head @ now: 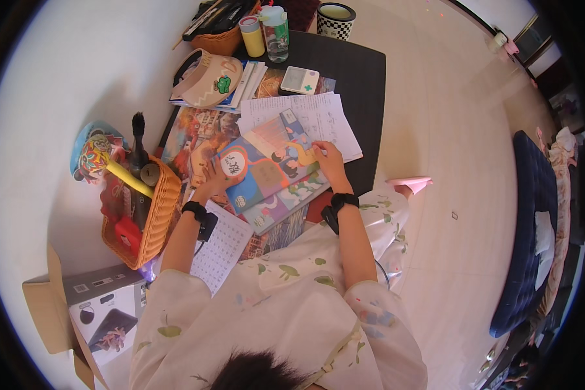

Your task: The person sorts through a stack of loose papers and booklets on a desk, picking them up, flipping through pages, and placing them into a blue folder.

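A colourful illustrated book (261,168) lies slanted on the dark table. Its cover bears writing in a white circle. A second illustrated book (287,202) is partly hidden beneath it, towards my body. My left hand (218,179) rests with fingers apart on the upper book's left end. At the opposite end, my right hand (329,158) has its thumb and forefinger pinched at the book's edge. Printed sheets (339,126) lie partly under the upper book on its far side. Another printed sheet (223,243) is below my left wrist. Both wrists carry black straps.
A wicker basket (163,214) with brushes stands left, above an open cardboard box (56,312). Towards the back are a sun visor (207,83), a handheld game console (300,80), a yellow bottle (252,39) and a clear bottle (276,41). The table's edge (384,97) curves along the right.
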A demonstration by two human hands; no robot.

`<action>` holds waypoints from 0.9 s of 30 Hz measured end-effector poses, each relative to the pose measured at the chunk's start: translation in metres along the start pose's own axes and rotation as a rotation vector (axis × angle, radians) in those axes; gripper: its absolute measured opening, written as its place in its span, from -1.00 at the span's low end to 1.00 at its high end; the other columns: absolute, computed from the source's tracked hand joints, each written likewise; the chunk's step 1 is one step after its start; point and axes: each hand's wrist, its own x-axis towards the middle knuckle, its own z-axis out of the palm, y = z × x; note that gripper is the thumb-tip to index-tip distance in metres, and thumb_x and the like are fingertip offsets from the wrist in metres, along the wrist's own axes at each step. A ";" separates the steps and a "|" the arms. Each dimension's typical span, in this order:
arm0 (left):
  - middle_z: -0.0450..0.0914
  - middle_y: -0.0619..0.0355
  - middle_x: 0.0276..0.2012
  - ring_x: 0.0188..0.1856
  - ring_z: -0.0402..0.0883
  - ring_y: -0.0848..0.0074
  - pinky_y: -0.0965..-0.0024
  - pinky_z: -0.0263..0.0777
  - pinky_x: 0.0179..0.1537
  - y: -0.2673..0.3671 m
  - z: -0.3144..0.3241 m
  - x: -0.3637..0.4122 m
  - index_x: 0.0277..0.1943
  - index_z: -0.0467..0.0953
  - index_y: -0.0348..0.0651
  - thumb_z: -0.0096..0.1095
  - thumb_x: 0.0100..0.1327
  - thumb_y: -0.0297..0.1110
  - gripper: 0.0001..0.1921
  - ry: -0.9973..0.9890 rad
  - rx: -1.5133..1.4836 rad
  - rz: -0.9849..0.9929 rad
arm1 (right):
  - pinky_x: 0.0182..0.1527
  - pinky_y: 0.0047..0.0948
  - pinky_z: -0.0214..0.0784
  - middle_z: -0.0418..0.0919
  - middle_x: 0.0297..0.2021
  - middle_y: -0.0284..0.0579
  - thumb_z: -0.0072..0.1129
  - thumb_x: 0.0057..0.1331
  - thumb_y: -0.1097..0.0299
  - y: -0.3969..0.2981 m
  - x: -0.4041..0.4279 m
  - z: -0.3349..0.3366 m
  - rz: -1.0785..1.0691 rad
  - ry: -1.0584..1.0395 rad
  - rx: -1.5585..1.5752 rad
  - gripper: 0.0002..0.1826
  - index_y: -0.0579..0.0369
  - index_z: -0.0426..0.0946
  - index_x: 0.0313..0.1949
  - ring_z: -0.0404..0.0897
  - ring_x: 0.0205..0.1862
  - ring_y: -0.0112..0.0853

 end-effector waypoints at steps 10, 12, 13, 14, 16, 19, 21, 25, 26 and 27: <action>-0.42 -0.31 0.18 0.19 -0.51 -0.17 -0.10 -0.37 0.13 0.007 0.004 -0.015 0.19 -0.46 -0.27 0.17 -0.21 0.24 0.16 0.114 -0.110 0.013 | -0.24 -0.44 0.29 0.45 -0.35 -0.05 -0.05 0.12 0.40 0.002 -0.001 0.001 -0.020 0.005 0.015 -0.81 0.25 0.41 -0.31 0.43 -0.26 -0.27; -0.32 -0.27 0.20 0.22 -0.34 -0.08 -0.04 -0.26 0.14 0.002 0.015 -0.012 0.21 -0.32 -0.26 0.18 -0.16 0.16 0.06 0.231 -0.058 0.049 | -0.25 -0.44 0.29 0.46 -0.35 -0.05 -0.05 0.12 0.40 0.004 -0.001 0.002 -0.054 0.011 -0.004 -0.81 0.25 0.42 -0.31 0.44 -0.26 -0.27; -0.32 -0.27 0.20 0.22 -0.34 -0.08 -0.04 -0.26 0.14 -0.001 0.020 -0.012 0.21 -0.32 -0.26 0.18 -0.16 0.16 0.06 0.234 -0.061 0.045 | -0.26 -0.44 0.29 0.47 -0.37 -0.04 -0.05 0.12 0.38 0.005 -0.001 0.002 -0.044 0.024 0.000 -0.80 0.24 0.42 -0.32 0.45 -0.27 -0.26; -0.19 -0.29 0.16 0.21 -0.20 -0.04 0.06 -0.17 0.14 -0.006 0.026 -0.013 0.20 -0.24 -0.28 0.15 -0.11 0.15 0.00 0.314 -0.052 0.124 | -0.28 -0.43 0.29 0.48 -0.38 -0.04 -0.05 0.13 0.36 0.006 0.000 0.002 -0.033 0.037 0.003 -0.79 0.24 0.43 -0.32 0.46 -0.29 -0.26; -0.06 -0.31 0.13 0.19 -0.06 0.00 0.16 -0.07 0.13 -0.009 0.027 -0.019 0.20 -0.16 -0.30 0.13 -0.07 0.13 -0.06 0.396 -0.043 0.191 | -0.29 -0.44 0.29 0.49 -0.41 -0.04 -0.05 0.13 0.34 -0.001 0.002 -0.001 0.004 0.032 -0.025 -0.78 0.23 0.43 -0.32 0.47 -0.32 -0.27; -0.13 -0.26 0.17 0.22 -0.12 0.07 0.24 -0.08 0.15 -0.006 0.028 -0.026 0.16 -0.02 -0.34 0.13 -0.01 -0.01 -0.21 0.234 -0.332 0.280 | -0.33 -0.44 0.29 0.51 -0.47 -0.04 -0.05 0.13 0.31 0.008 0.004 -0.006 0.070 0.048 -0.027 -0.77 0.22 0.44 -0.32 0.50 -0.39 -0.28; 0.23 -0.10 0.00 0.02 0.28 0.29 0.35 0.15 0.02 -0.005 0.040 -0.033 0.12 0.09 -0.34 0.07 0.07 -0.05 -0.33 0.483 -0.288 0.371 | -0.34 -0.45 0.29 0.51 -0.50 -0.04 -0.05 0.13 0.29 0.013 0.004 -0.007 0.097 0.056 0.003 -0.76 0.21 0.44 -0.32 0.50 -0.42 -0.29; 0.27 0.00 0.00 -0.01 0.30 0.40 0.42 0.18 -0.03 -0.006 0.042 -0.045 0.10 0.14 -0.32 0.05 0.10 -0.08 -0.39 0.436 -0.507 0.335 | -0.39 -0.44 0.29 0.51 -0.53 -0.06 -0.03 0.11 0.26 0.016 0.003 -0.007 0.146 0.054 0.042 -0.75 0.18 0.45 -0.33 0.50 -0.47 -0.30; 0.28 -0.01 -0.02 -0.01 0.29 0.39 0.41 0.17 -0.01 0.023 0.024 -0.070 0.09 0.15 -0.31 0.05 0.10 -0.11 -0.42 0.334 -0.729 0.246 | -0.40 -0.42 0.29 0.51 -0.55 -0.06 -0.03 0.11 0.25 0.020 0.003 -0.010 0.157 0.069 0.014 -0.75 0.18 0.45 -0.34 0.50 -0.49 -0.28; 0.29 -0.02 -0.03 0.00 0.28 0.39 0.41 0.15 0.00 0.041 0.012 -0.091 0.08 0.16 -0.29 0.05 0.11 -0.15 -0.45 0.239 -0.950 0.146 | -0.40 -0.42 0.29 0.51 -0.55 -0.06 -0.03 0.11 0.25 0.019 0.005 -0.010 0.154 0.065 0.014 -0.75 0.18 0.45 -0.34 0.50 -0.49 -0.28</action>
